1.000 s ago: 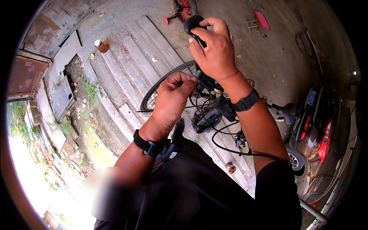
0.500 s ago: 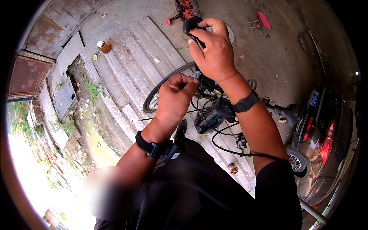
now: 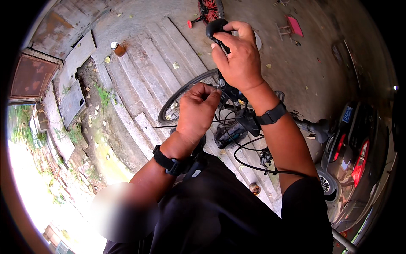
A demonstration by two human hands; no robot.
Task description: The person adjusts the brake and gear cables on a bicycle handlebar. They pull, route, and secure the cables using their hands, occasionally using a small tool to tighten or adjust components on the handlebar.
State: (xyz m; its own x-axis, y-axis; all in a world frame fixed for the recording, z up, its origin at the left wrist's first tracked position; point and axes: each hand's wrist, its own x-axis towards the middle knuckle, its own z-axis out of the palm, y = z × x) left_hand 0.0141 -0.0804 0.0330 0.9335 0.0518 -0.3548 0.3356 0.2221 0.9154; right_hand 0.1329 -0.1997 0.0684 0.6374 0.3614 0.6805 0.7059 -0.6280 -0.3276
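My right hand (image 3: 240, 55) grips a black curved handlebar end (image 3: 215, 27) at the top. My left hand (image 3: 196, 112) is closed in a pinch at the bicycle's black stem area (image 3: 228, 93); a small thin pale piece shows at its fingertips, too small to name. The bicycle's front wheel (image 3: 169, 106) lies behind my hands. Black cables (image 3: 241, 155) loop down across my right forearm. A dark case-like object (image 3: 228, 134) sits among them, and the black saddle (image 3: 321, 127) is at the right.
Stone steps (image 3: 148, 59) lie under the bicycle, with an amber jar (image 3: 118, 49) at upper left and a can (image 3: 254, 188) low down. A red-spoked wheel (image 3: 209, 10), a pink-seated stool (image 3: 294, 25) and a parked car (image 3: 347, 156) surround me. Metal sheets (image 3: 69, 101) line the left.
My left hand has edged slightly up and right, still pinched. My right hand stays on the handlebar end. The surroundings appear shifted a little as the view moves.
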